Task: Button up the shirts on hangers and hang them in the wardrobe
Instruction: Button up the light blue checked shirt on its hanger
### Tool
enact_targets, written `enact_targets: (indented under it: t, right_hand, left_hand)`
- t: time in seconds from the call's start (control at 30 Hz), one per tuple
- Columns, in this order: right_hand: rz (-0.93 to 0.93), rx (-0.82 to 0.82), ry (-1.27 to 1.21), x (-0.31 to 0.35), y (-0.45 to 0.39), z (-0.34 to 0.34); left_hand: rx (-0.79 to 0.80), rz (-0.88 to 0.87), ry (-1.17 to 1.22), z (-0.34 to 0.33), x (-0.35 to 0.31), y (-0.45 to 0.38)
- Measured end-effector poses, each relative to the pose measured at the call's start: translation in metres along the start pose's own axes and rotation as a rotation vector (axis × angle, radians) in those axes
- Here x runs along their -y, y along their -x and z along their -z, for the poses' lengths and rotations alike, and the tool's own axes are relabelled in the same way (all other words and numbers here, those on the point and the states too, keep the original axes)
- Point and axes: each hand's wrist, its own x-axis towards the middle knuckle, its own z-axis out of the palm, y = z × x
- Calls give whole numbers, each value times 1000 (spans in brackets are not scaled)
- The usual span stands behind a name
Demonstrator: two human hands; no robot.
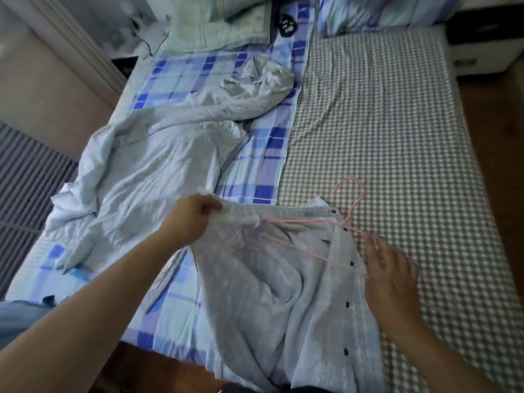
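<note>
Bedroom light falls over a wide bed dressed in two sheets, a blue-and-white plaid one on the left and a grey-green gingham one on the right, and the work lies at its near edge. Closest is a pale, fluffy, fleece-like shirt with small dark buttons spread across both sheets, its button strip running down its right side and not fastened. A thin pink wire hanger lies partly inside it, hook pointing out over the gingham. The left hand has its fingers curled round the upper hem or collar edge, gripping it and holding it taut. The right hand lies with fingers straight and spread, resting near the button strip and the hanger's lower arm, holding nothing. The hanger looks only loosely seated, so a sideways tug from the left hand could probably slip a shoulder off the wire, and the thick pile may hide the buttonholes. Farther off, a crumpled light-blue shirt waits on the plaid sheet, and beyond it pillows lie against the headboard end.
</note>
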Motion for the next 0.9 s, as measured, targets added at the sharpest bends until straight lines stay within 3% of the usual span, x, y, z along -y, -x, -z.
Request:
enact_targets:
  t: [0.2, 0.37, 0.43, 0.53, 0.6, 0.63, 0.67, 0.7, 0.8, 0.83, 0.9]
  right_hand:
    - [234, 104, -37, 53, 3, -8]
    - [-26, 147, -127, 62, -1, -12]
    - [-25, 163, -156, 60, 1, -15]
    - [61, 213, -225, 61, 14, -23]
    - [129, 228, -264, 58, 24, -28]
    - [162, 213, -272, 56, 26, -29]
    - [185, 192, -277, 53, 27, -29]
    - [198, 159, -279, 49, 26, -29]
    - [228, 45, -288, 36, 21, -25]
    - [237, 28, -287, 33, 18, -22]
    - [276, -1, -276, 31, 13, -17]
  left_hand:
    - [-23, 307, 915, 7, -52, 37]
    - [-37, 421, 1016, -33, -53, 105]
    - [-30, 447, 1037, -54, -51, 143]
    - [187, 520, 1042, -92, -47, 198]
    - [488, 527, 911, -107, -39, 218]
    - [571, 475, 747, -108, -30, 219]
    - [549, 412, 569, -106, -23, 217]
    - [412, 361, 379, -103, -13, 210]
    - [-245, 64, -26, -77, 4, 181]
    - [-330, -56, -106, -70, 6, 170]
    - [-209, -178, -167, -64, 4, 149]
